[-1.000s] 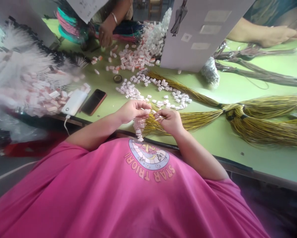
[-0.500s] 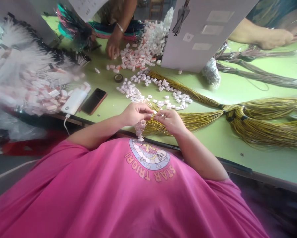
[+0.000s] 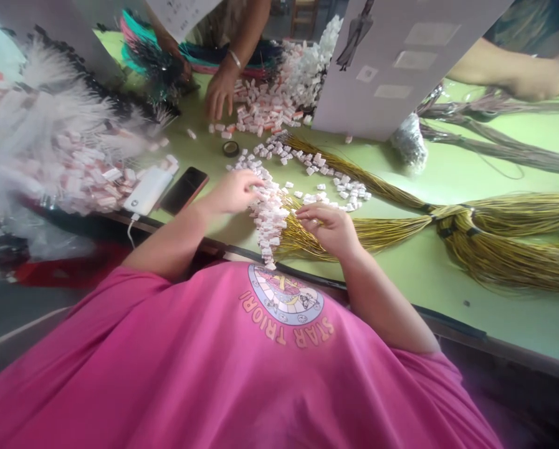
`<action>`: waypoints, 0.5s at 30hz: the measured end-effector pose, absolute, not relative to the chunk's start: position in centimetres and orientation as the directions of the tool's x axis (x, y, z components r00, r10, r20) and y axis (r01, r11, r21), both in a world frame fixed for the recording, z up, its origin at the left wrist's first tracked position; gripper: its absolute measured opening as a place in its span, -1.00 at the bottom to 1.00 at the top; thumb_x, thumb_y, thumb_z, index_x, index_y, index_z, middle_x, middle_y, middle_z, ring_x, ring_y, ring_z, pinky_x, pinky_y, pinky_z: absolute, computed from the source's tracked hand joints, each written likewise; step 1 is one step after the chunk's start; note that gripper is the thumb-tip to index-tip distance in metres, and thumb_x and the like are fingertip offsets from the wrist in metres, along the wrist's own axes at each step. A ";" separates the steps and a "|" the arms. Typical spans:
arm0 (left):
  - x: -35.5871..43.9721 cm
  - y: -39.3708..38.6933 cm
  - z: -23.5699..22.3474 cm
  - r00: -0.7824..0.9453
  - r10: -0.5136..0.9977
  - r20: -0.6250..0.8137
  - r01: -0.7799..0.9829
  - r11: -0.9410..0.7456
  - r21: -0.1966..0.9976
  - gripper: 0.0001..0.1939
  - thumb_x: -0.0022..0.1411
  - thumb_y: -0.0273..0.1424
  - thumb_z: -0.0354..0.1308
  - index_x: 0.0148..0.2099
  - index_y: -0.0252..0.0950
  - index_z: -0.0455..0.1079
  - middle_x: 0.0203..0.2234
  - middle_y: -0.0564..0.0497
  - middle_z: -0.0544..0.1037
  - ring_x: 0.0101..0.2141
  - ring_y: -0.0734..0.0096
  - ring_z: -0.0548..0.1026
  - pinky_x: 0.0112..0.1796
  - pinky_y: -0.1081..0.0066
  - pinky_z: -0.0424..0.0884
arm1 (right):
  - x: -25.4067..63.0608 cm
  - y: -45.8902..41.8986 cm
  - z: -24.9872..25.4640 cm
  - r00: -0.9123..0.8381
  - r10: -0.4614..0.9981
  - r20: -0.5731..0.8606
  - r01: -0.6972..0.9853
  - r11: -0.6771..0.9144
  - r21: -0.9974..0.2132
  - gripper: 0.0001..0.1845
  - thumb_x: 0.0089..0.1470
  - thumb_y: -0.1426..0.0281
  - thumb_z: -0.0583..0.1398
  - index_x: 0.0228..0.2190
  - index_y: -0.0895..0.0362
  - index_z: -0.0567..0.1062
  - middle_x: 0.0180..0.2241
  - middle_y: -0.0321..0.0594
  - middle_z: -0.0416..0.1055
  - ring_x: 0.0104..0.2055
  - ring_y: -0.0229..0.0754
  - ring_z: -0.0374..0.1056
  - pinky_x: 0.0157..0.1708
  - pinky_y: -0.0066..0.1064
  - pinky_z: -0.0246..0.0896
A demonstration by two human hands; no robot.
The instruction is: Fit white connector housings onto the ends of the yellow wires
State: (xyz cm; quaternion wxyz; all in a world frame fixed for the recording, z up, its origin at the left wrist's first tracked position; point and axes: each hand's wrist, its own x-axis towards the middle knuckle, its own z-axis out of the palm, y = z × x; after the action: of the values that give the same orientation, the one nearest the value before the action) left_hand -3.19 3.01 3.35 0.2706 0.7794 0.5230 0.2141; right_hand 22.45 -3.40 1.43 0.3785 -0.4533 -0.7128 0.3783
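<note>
My left hand reaches over the heap of small white plastic connectors, its fingers bent and thumb a little apart; nothing can be seen held in it. Thumb and fingers of my right hand are pinched together at the connector ends of a yellow wire bundle, seemingly on one thin wire. Many wires in this bundle end in the heap, which reaches the table edge in front of my pink shirt. More loose white connectors lie just beyond my hands.
A phone, a white power bank with a cable and a black tape roll lie to the left. Another yellow bundle runs behind. Across the green table, a co-worker's hand touches pink-white connectors; a grey panel stands upright.
My hands were together at a wire end; now they are apart, the left having moved up and left onto the connectors. The co-worker's hand has shifted right. The view has swung slightly.
</note>
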 end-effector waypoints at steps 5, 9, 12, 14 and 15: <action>-8.3 10.0 -0.5 0.097 0.993 0.064 0.920 -0.114 0.376 -0.69 0.12 -0.49 0.12 -0.06 -0.38 0.45 -0.07 -0.20 0.42 -0.10 0.19 0.38 -0.02 0.29 0.22 | 23.2 -3.2 1.8 -0.315 0.947 -0.064 0.262 0.022 -0.965 -0.75 -0.12 0.31 0.25 -0.35 0.18 0.56 -0.57 -0.26 0.46 -0.52 -0.27 0.35 -0.41 -0.32 0.30; -8.9 11.0 -2.0 0.148 0.989 -0.003 0.942 -0.140 0.304 -0.75 0.12 -0.42 0.14 -0.15 -0.41 0.47 -0.14 -0.20 0.45 -0.14 0.19 0.38 -0.07 0.32 0.23 | 23.4 -3.1 1.8 -0.396 0.915 -0.077 0.156 -0.016 -0.988 -0.77 -0.10 0.32 0.24 -0.34 0.18 0.49 -0.52 -0.26 0.49 -0.53 -0.32 0.33 -0.42 -0.37 0.29; -8.3 9.5 -1.6 0.202 0.977 -0.063 0.949 -0.180 0.259 -0.76 0.06 -0.30 0.20 -0.26 -0.36 0.49 -0.25 -0.16 0.47 -0.26 0.24 0.39 -0.19 0.35 0.26 | 23.3 -3.2 2.1 -0.397 0.916 -0.065 0.128 -0.015 -0.992 -0.85 -0.05 0.34 0.20 -0.42 0.18 0.46 -0.50 -0.24 0.49 -0.51 -0.32 0.33 -0.41 -0.37 0.27; -7.7 8.3 -1.0 0.232 0.966 -0.111 0.947 -0.198 0.252 -0.76 -0.01 -0.26 0.23 -0.32 -0.32 0.47 -0.31 -0.11 0.48 -0.36 0.29 0.38 -0.29 0.37 0.25 | 23.1 -3.3 2.3 -0.372 0.926 -0.058 0.158 0.001 -0.987 -0.83 -0.03 0.32 0.20 -0.46 0.19 0.46 -0.51 -0.22 0.48 -0.52 -0.32 0.33 -0.42 -0.37 0.26; -7.4 7.7 -0.6 0.233 0.965 -0.118 0.945 -0.196 0.261 -0.78 -0.04 -0.27 0.24 -0.35 -0.31 0.46 -0.35 -0.09 0.49 -0.40 0.32 0.36 -0.33 0.38 0.23 | 23.0 -3.4 2.3 -0.355 0.933 -0.059 0.185 0.008 -0.983 -0.82 -0.03 0.30 0.20 -0.48 0.19 0.46 -0.52 -0.22 0.47 -0.52 -0.32 0.32 -0.42 -0.37 0.25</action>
State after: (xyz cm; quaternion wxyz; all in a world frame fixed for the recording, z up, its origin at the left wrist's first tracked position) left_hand -7.41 7.69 -0.61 0.1400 0.7725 0.6184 0.0358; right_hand 23.04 -3.35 2.34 0.3453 -0.4507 -0.6203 0.5412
